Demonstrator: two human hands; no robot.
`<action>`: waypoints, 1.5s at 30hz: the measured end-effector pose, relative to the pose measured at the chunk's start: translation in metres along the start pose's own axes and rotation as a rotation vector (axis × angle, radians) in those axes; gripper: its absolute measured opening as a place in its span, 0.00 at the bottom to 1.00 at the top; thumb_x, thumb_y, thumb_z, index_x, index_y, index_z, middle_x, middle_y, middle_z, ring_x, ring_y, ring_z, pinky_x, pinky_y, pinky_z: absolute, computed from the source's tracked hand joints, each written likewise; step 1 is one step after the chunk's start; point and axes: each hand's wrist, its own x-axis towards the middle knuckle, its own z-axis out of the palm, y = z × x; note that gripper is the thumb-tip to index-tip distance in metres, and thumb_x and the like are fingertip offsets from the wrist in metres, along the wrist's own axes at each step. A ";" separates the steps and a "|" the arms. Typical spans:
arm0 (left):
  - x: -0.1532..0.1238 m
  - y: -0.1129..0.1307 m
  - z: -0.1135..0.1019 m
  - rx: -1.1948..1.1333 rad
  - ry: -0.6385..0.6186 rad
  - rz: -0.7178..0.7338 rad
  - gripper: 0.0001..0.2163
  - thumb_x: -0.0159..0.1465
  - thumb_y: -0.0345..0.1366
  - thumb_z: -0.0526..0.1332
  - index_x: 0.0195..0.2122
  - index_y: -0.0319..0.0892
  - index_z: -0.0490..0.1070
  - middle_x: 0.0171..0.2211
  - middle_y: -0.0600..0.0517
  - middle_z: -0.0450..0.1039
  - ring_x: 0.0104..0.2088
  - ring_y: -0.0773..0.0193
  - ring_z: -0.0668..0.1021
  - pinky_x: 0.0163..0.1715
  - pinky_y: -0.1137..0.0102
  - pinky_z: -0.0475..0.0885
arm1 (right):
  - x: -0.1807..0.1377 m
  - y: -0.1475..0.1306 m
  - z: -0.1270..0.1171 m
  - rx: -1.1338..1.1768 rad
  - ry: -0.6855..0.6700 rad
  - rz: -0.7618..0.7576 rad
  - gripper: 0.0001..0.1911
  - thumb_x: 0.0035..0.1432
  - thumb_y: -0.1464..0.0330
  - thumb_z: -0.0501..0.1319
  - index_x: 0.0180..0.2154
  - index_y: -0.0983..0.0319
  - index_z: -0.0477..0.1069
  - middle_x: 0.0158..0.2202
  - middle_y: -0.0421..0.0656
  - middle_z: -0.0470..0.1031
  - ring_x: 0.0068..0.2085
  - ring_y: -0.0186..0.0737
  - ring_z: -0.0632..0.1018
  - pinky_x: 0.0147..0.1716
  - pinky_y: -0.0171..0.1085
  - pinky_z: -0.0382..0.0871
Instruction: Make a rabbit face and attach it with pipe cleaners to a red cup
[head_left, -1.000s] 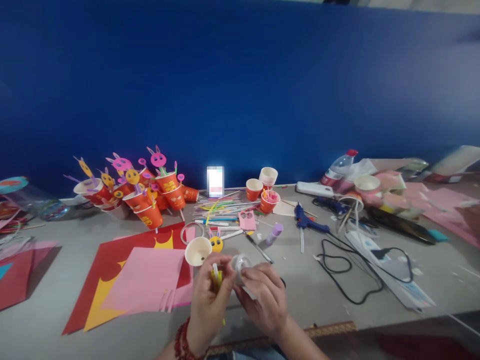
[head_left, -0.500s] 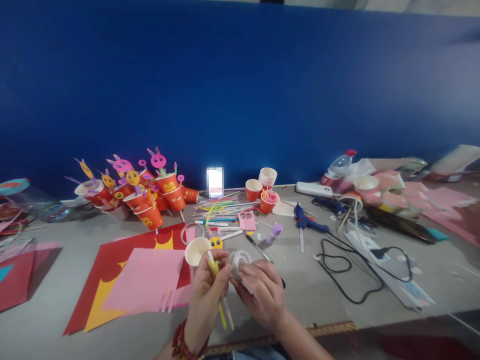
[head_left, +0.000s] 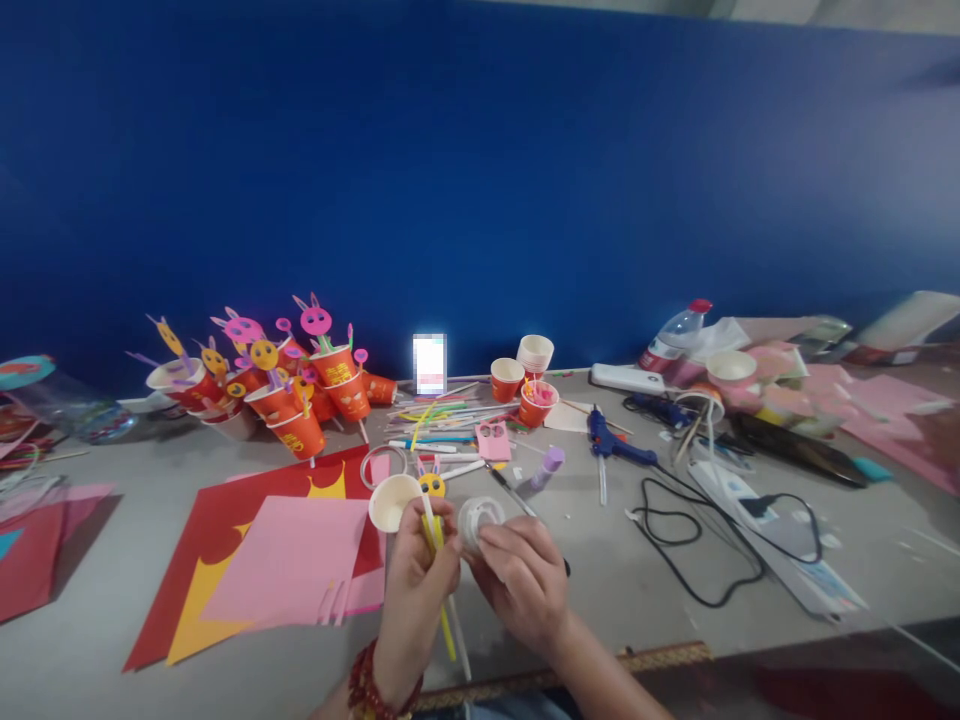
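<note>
My left hand point(head_left: 421, 570) is closed around a white straw point(head_left: 459, 640) and a yellow strip point(head_left: 447, 632), both hanging below the palm. Close beside it, my right hand point(head_left: 525, 580) grips a roll of clear tape point(head_left: 475, 520). The two hands nearly meet at the roll, and whether a piece of tape runs between them cannot be made out. Just behind my left hand lies a paper cup point(head_left: 394, 502) with its pale inside showing. A yellow rabbit-face cutout point(head_left: 431, 485) sits beyond the fingers.
Pink paper point(head_left: 289, 560) lies over red and yellow sheets on the left. Decorated red cups point(head_left: 296, 435) stand behind them. A blue glue gun point(head_left: 611, 440), its cord, and a power strip point(head_left: 780, 550) are on the right. A purple glue stick point(head_left: 551, 463) stands past my right hand.
The white straw has slid or tilted slightly downward in my left hand. The tape roll has turned a little in my right hand; both grips are otherwise the same.
</note>
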 end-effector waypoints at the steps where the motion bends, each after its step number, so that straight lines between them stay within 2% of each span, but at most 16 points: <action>1: -0.001 -0.002 0.000 -0.016 -0.022 -0.012 0.16 0.59 0.41 0.70 0.43 0.46 0.65 0.27 0.61 0.63 0.18 0.78 0.59 0.18 0.80 0.56 | 0.000 0.001 0.000 0.009 0.006 0.005 0.10 0.57 0.78 0.66 0.40 0.62 0.73 0.34 0.48 0.82 0.33 0.43 0.77 0.33 0.41 0.73; 7: -0.005 -0.011 -0.003 -0.098 -0.031 0.005 0.17 0.60 0.40 0.69 0.47 0.47 0.65 0.24 0.62 0.60 0.20 0.76 0.61 0.21 0.80 0.59 | 0.004 -0.002 0.000 0.076 0.023 0.044 0.08 0.59 0.75 0.65 0.41 0.61 0.73 0.34 0.48 0.82 0.33 0.44 0.78 0.32 0.41 0.75; 11: -0.001 -0.007 -0.003 -0.084 0.005 -0.004 0.16 0.61 0.43 0.68 0.45 0.46 0.65 0.26 0.61 0.63 0.19 0.76 0.62 0.20 0.79 0.59 | 0.002 -0.004 0.000 0.078 0.004 0.057 0.10 0.58 0.75 0.66 0.42 0.60 0.73 0.34 0.47 0.82 0.33 0.44 0.78 0.32 0.41 0.76; 15: 0.003 -0.004 -0.002 -0.034 0.027 -0.016 0.16 0.61 0.42 0.69 0.43 0.45 0.65 0.28 0.61 0.64 0.18 0.78 0.60 0.19 0.80 0.58 | 0.001 -0.003 0.000 0.092 -0.003 0.037 0.08 0.58 0.75 0.65 0.41 0.61 0.73 0.34 0.47 0.82 0.33 0.43 0.78 0.32 0.41 0.76; 20: 0.001 -0.006 -0.003 -0.017 -0.036 0.009 0.14 0.62 0.40 0.68 0.44 0.45 0.65 0.30 0.60 0.64 0.19 0.79 0.60 0.19 0.80 0.57 | 0.003 -0.005 0.000 0.123 0.032 0.122 0.07 0.58 0.74 0.66 0.39 0.60 0.72 0.34 0.47 0.81 0.34 0.43 0.79 0.32 0.42 0.76; 24: -0.001 -0.003 -0.007 -0.030 -0.128 0.002 0.10 0.64 0.37 0.64 0.43 0.44 0.65 0.26 0.60 0.63 0.19 0.77 0.58 0.20 0.78 0.55 | -0.003 -0.002 -0.013 0.121 0.010 0.200 0.07 0.58 0.73 0.65 0.38 0.59 0.70 0.33 0.44 0.80 0.33 0.43 0.79 0.34 0.43 0.76; 27: 0.000 0.002 -0.010 -0.075 -0.199 -0.029 0.08 0.63 0.36 0.62 0.42 0.43 0.66 0.24 0.60 0.62 0.18 0.76 0.59 0.20 0.77 0.56 | -0.023 0.012 -0.034 0.017 -0.068 0.263 0.06 0.59 0.73 0.65 0.38 0.59 0.69 0.32 0.43 0.79 0.33 0.43 0.79 0.34 0.43 0.75; 30: 0.004 0.004 -0.010 -0.143 -0.230 -0.067 0.07 0.61 0.35 0.61 0.39 0.43 0.66 0.32 0.55 0.68 0.19 0.76 0.64 0.20 0.76 0.58 | -0.052 0.039 -0.059 -0.209 -0.140 0.333 0.03 0.62 0.68 0.63 0.37 0.58 0.70 0.32 0.44 0.78 0.34 0.45 0.78 0.34 0.43 0.74; 32: 0.006 0.004 -0.008 -0.167 -0.245 -0.089 0.06 0.60 0.35 0.61 0.38 0.43 0.66 0.36 0.53 0.69 0.19 0.77 0.66 0.20 0.76 0.58 | -0.069 0.059 -0.074 -0.370 -0.160 0.372 0.06 0.63 0.63 0.62 0.36 0.58 0.70 0.31 0.45 0.77 0.33 0.48 0.77 0.34 0.45 0.72; 34: 0.006 0.003 -0.006 -0.171 -0.259 -0.098 0.05 0.60 0.35 0.60 0.36 0.43 0.66 0.36 0.53 0.68 0.19 0.77 0.66 0.19 0.76 0.58 | -0.080 0.076 -0.086 -0.487 -0.237 0.421 0.08 0.64 0.60 0.60 0.37 0.58 0.70 0.32 0.46 0.77 0.35 0.51 0.76 0.37 0.47 0.71; 38: 0.001 0.000 -0.006 -0.161 -0.248 -0.096 0.06 0.63 0.36 0.61 0.38 0.43 0.65 0.36 0.54 0.67 0.20 0.76 0.67 0.19 0.77 0.58 | -0.087 0.093 -0.092 -0.515 -0.409 0.452 0.16 0.65 0.54 0.56 0.40 0.60 0.70 0.36 0.49 0.78 0.39 0.54 0.76 0.41 0.50 0.70; 40: -0.001 0.000 -0.007 -0.134 -0.239 -0.103 0.06 0.64 0.37 0.62 0.39 0.43 0.65 0.36 0.54 0.66 0.22 0.75 0.68 0.21 0.76 0.61 | -0.083 0.091 -0.086 -0.523 -0.392 0.470 0.20 0.63 0.51 0.57 0.41 0.60 0.71 0.38 0.50 0.78 0.40 0.55 0.76 0.41 0.51 0.70; 42: -0.001 -0.002 -0.010 -0.103 -0.245 -0.095 0.07 0.66 0.38 0.62 0.40 0.44 0.65 0.35 0.55 0.66 0.24 0.73 0.70 0.24 0.75 0.65 | -0.073 0.081 -0.077 -0.494 -0.320 0.492 0.21 0.62 0.50 0.58 0.41 0.61 0.72 0.39 0.51 0.78 0.40 0.56 0.76 0.40 0.51 0.70; 45: -0.001 -0.006 -0.012 -0.088 -0.264 -0.072 0.07 0.67 0.38 0.62 0.43 0.45 0.66 0.31 0.56 0.66 0.25 0.72 0.70 0.26 0.74 0.66 | -0.047 0.052 -0.062 -0.251 -0.194 0.523 0.12 0.64 0.58 0.60 0.40 0.59 0.73 0.38 0.48 0.77 0.39 0.50 0.77 0.38 0.46 0.72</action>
